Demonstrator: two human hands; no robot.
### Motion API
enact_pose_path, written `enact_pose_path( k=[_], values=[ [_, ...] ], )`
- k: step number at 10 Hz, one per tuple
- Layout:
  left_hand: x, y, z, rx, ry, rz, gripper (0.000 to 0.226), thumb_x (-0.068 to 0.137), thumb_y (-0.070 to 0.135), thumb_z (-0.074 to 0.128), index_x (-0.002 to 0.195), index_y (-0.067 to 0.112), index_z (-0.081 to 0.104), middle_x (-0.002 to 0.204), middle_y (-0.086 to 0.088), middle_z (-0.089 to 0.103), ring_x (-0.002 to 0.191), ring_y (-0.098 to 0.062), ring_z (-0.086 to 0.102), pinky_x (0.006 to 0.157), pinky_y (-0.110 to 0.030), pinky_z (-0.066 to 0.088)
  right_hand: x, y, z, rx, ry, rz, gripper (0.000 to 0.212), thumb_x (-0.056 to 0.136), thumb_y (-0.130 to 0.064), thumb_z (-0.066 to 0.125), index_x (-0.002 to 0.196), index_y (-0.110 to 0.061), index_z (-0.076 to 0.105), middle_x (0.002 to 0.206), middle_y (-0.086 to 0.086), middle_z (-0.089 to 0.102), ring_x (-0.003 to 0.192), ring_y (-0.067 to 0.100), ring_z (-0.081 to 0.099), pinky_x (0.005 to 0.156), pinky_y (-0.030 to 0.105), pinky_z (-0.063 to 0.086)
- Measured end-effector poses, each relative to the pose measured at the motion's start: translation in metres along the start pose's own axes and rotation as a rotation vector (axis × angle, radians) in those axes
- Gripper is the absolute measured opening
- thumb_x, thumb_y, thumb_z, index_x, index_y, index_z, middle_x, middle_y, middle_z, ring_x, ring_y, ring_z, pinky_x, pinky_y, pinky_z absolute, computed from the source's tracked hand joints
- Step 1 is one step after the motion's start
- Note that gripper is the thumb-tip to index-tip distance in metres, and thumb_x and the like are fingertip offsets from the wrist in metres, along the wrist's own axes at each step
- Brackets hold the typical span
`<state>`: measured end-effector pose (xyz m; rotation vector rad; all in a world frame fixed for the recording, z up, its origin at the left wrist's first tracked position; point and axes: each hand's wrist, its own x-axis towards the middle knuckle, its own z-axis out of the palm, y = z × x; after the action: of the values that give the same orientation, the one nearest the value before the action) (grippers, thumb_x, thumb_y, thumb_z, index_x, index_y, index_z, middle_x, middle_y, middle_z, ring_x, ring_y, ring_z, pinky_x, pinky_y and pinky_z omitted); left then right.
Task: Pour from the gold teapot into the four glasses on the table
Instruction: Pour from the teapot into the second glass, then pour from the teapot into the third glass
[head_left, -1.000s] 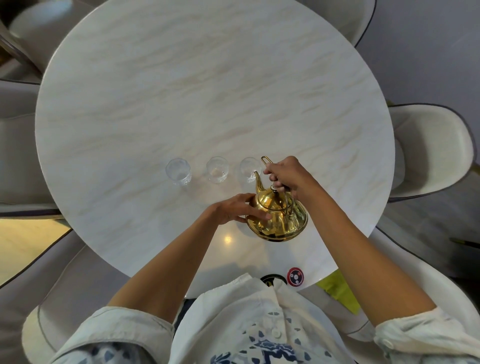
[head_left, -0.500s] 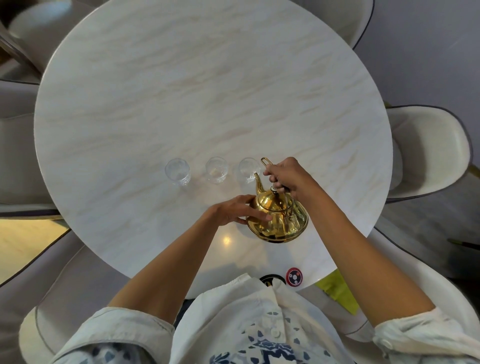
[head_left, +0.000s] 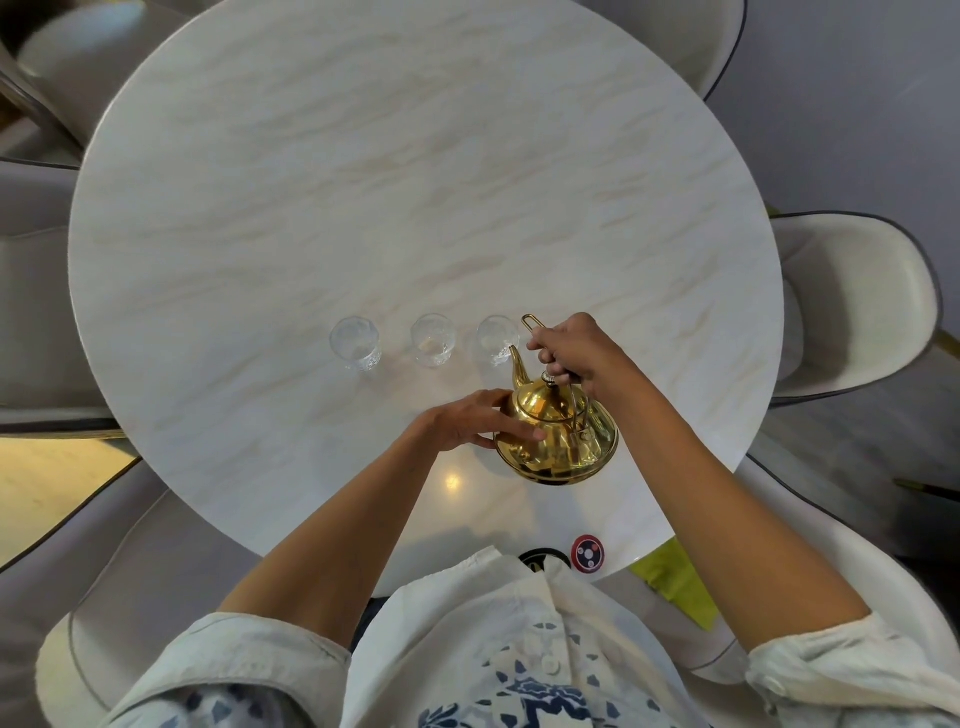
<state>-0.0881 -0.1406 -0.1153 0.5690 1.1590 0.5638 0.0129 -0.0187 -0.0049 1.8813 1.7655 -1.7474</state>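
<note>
The gold teapot (head_left: 556, 439) is near the table's front edge, its spout pointing at the right-hand glass (head_left: 496, 340). My right hand (head_left: 576, 353) grips the teapot's wire handle from above. My left hand (head_left: 467, 423) rests its fingers flat against the pot's left side. Three clear glasses stand in a row: left glass (head_left: 356, 343), middle glass (head_left: 432, 339), and the right one just beyond the spout. A fourth glass is hidden, probably behind my right hand.
The round marble table (head_left: 415, 182) fills the view. White chairs ring it, one at the right (head_left: 852, 306). A red round sticker (head_left: 588, 553) sits at the front edge, with a yellow-green cloth (head_left: 675, 582) below it.
Almost nothing has moved; the teapot and both hands stay in the same place by the right-hand glass.
</note>
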Motion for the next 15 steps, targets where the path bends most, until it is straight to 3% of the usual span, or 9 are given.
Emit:
enact_pose_path(
  k=[8,11,13,15],
  values=[
    [-0.009,0.004,0.006,-0.009,0.003,-0.006,0.058,0.081,0.028,0.085,0.129,0.034,0.052,0.125,0.010,0.061,0.125,-0.022,0.055,0.103,-0.037,0.049,-0.006,0.000,0.001,-0.019,0.005,-0.009,0.022,0.099,-0.014,0.054,0.098,0.003,0.067,0.064,0.004,0.052,0.041,0.008,0.040,0.037,0.019,0.033],
    [-0.012,0.006,0.003,0.120,0.086,0.009,0.084,0.069,0.031,0.094,0.140,0.029,0.050,0.130,0.004,0.063,0.125,-0.022,0.058,0.108,-0.043,0.050,-0.019,0.015,0.003,0.086,0.035,0.022,0.014,0.094,-0.012,0.051,0.091,-0.005,0.063,0.053,-0.001,0.045,0.039,0.010,0.035,0.039,0.020,0.028],
    [-0.022,0.008,0.003,0.217,0.145,0.051,0.092,0.069,0.019,0.094,0.146,0.022,0.044,0.127,0.005,0.058,0.122,-0.018,0.053,0.104,-0.033,0.044,-0.035,0.035,0.008,0.159,0.070,-0.004,0.019,0.093,-0.018,0.049,0.082,-0.008,0.062,0.051,-0.001,0.046,0.040,0.012,0.037,0.045,0.024,0.031],
    [-0.036,0.002,-0.005,0.258,0.167,0.077,0.100,0.063,0.021,0.098,0.146,0.026,0.042,0.132,0.005,0.059,0.125,-0.019,0.055,0.106,-0.036,0.048,-0.050,0.041,0.018,0.195,0.035,-0.054,0.018,0.092,-0.018,0.048,0.080,-0.010,0.058,0.054,0.000,0.046,0.043,0.012,0.038,0.046,0.025,0.031]
  ],
)
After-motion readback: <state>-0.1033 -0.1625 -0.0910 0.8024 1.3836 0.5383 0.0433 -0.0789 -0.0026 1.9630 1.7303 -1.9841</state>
